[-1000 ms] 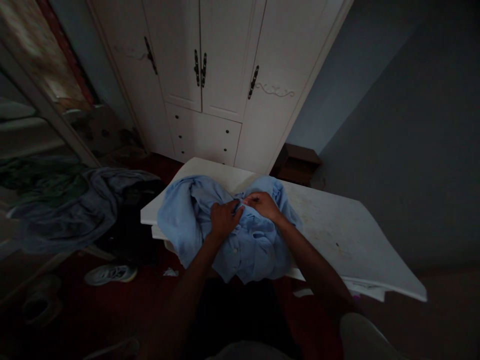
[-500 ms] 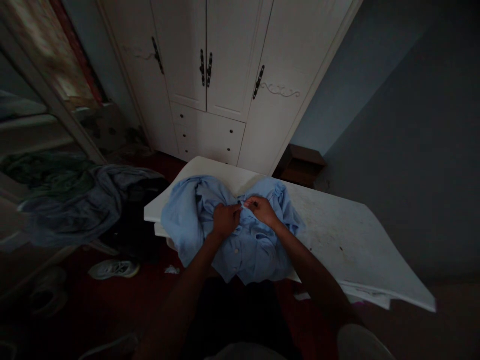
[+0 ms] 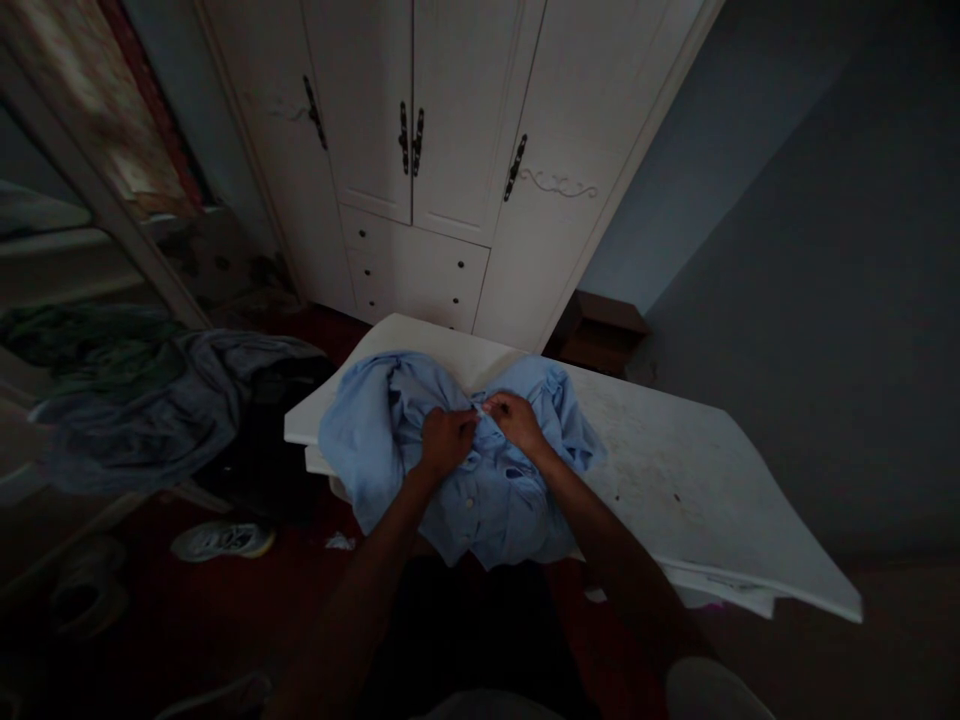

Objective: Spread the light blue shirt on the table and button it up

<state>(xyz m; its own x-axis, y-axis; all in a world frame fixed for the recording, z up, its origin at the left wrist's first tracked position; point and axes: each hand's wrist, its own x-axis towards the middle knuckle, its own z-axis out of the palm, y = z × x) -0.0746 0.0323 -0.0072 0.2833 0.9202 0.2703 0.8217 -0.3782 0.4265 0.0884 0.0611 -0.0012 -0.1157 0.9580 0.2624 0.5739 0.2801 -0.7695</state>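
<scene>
A light blue button shirt lies crumpled on the near left end of a white table, its lower part hanging over the front edge. My left hand is closed on the shirt's front placket near the top. Right beside it, my right hand pinches the facing edge of the cloth. The two hands nearly touch over the middle of the shirt. White buttons show on the cloth below my hands.
A white wardrobe with dark handles and drawers stands behind the table. A heap of grey and green clothes lies at the left. A light sneaker sits on the dark red floor. A brown box stands by the blue wall.
My hands stay together on the shirt's placket, with only small finger shifts. The view has tilted slightly.
</scene>
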